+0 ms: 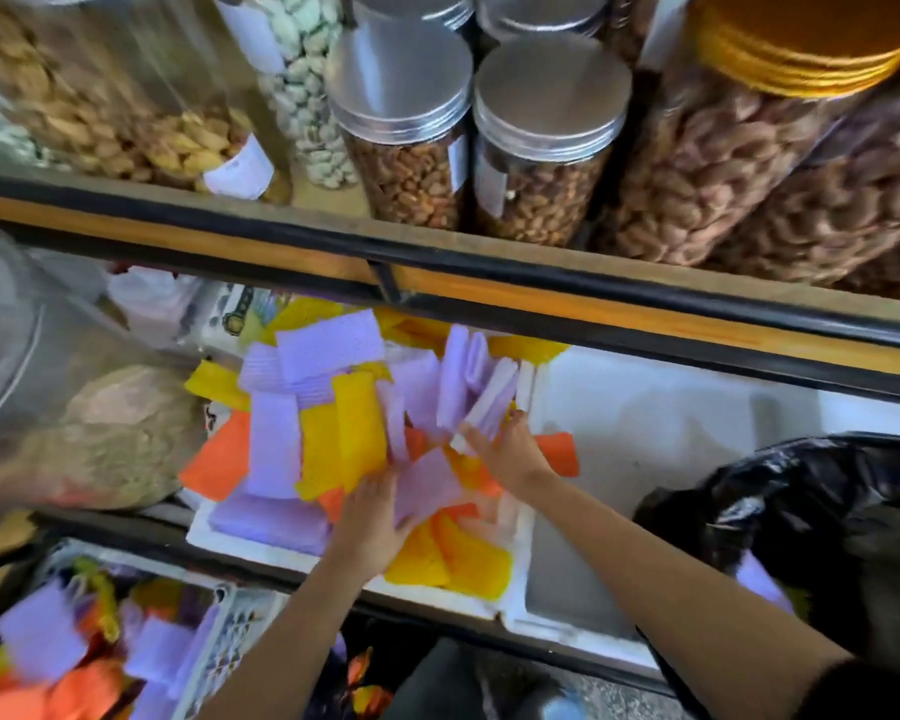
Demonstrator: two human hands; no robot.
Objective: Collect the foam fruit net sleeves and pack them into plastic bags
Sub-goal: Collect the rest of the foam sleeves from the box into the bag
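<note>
- I see a white foam box (253,544) heaped with purple, yellow and orange foam sleeves (276,444).
- My left hand (372,522) lies flat on the heap.
- My right hand (507,452) touches upright purple sleeves; the grip is blurred.
- A black plastic bag (801,511) sits to the right.
- Nut jars (406,163) stand above.

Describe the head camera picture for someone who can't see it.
A left hand and right hand reach into a heap of purple, yellow and orange foam net sleeves in a white foam box. A black plastic bag sits to the right; metal-lidded jars of nuts stand above.
</note>
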